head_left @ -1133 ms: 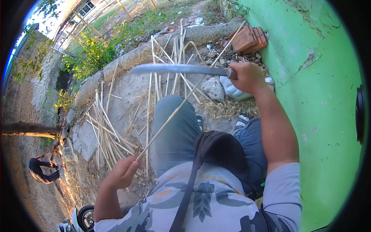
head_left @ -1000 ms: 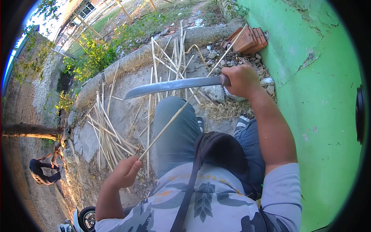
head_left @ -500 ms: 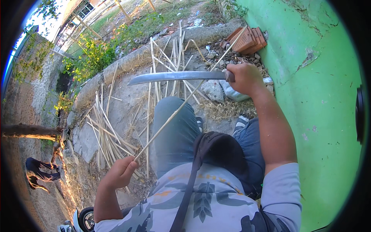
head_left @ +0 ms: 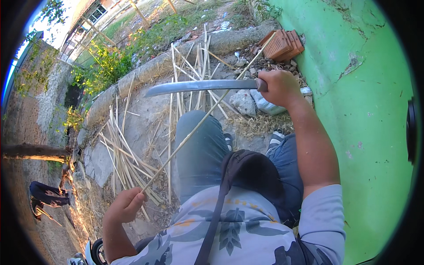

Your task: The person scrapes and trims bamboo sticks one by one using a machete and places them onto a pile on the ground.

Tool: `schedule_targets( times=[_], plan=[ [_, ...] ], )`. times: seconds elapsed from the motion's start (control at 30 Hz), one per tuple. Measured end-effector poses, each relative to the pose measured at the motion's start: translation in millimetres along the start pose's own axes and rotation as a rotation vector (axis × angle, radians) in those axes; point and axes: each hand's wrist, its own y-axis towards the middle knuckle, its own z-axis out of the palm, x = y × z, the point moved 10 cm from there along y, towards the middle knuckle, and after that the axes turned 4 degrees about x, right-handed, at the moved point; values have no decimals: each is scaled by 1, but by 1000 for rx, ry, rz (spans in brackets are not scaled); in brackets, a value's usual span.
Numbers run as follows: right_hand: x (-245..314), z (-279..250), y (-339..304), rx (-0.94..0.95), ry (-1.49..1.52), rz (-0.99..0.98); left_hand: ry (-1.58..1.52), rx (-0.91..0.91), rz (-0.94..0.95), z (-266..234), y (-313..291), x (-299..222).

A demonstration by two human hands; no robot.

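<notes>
Mid-frame, the right hand (head_left: 277,88) grips a machete (head_left: 201,85) over the long stick (head_left: 194,128) clenched in the left hand (head_left: 125,206), with split strips (head_left: 126,163) already piled at centre-left.

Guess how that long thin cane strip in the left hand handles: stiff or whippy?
Probably springy: the cane strip is long and very thin, gripped only at its near end by the left hand. Likely light, as one hand holds it. It lies across the knee, which seems to steady it.

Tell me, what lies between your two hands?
In the head view, a long thin cane runs from the left hand over the knee toward the right hand.
</notes>
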Motion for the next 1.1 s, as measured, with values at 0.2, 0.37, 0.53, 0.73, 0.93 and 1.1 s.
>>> schedule_targets(
  times=[0.2, 0.37, 0.53, 0.73, 0.93, 1.1],
  plan=[
    [-85, -8, -12, -45, 41, 321, 29, 56, 100, -6, -25, -17],
    [-68, -33, -11, -147, 37, 267, 17, 41, 99, -16, -31, -15],
    [-12, -23, -6, -147, 46, 25, 56, 22, 113, -13, -18, -20],
    [-65, -2, -14, -49, 17, 134, 115, 26, 115, -22, -30, -16],
    [-118, -5, -25, -45, 91, 441, 96, 45, 44, -22, -38, -9],
    [-43, -9, -6, -40, 75, 153, 48, 33, 70, -27, -30, -9]
  ],
)
